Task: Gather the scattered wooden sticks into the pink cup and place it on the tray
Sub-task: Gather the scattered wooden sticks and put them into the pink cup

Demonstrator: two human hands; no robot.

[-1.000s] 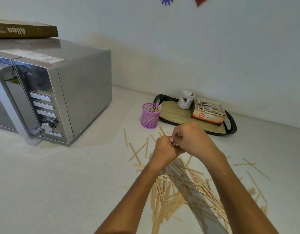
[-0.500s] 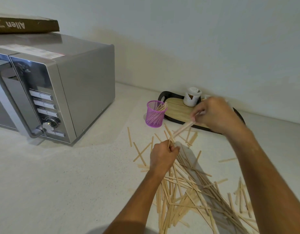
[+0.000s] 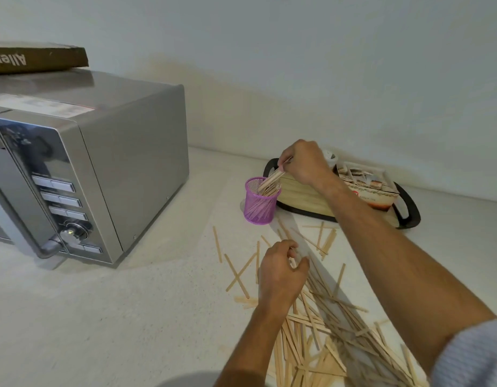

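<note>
Surface: pale speckled counter [image 3: 107,317] vs. plain white wall; silver microwave [image 3: 82,174] at left.
Cup: pink cup [image 3: 259,202], mesh, upright on counter just beside the tray [image 3: 409,216], not on it; already part-filled w/ sticks.
R hand: right hand [image 3: 306,163] above cup rim, fingers pinched on a small bundle of sticks [image 3: 272,178], lower ends entering the cup.
L hand: left hand [image 3: 280,272] low over the scattered wooden sticks [image 3: 319,331], fingers loosely curled; can't tell if it holds any.
Progress (est.): most sticks remain on counter, nr front edge; early in task.
Risk 1: bundle goes in tilted, could lever the light cup over, spilling it.
Risk 2: ends catching on rim or mesh, so sticks drop outside.
Risk 3: tray crowded by white jar [image 3: 330,157] + printed box [image 3: 364,185]; little room for cup.
Writing: "Allen", upside-down, on brown box [image 3: 37,60] atop microwave. Box print on tray, microwave labels: too small to read.
</note>
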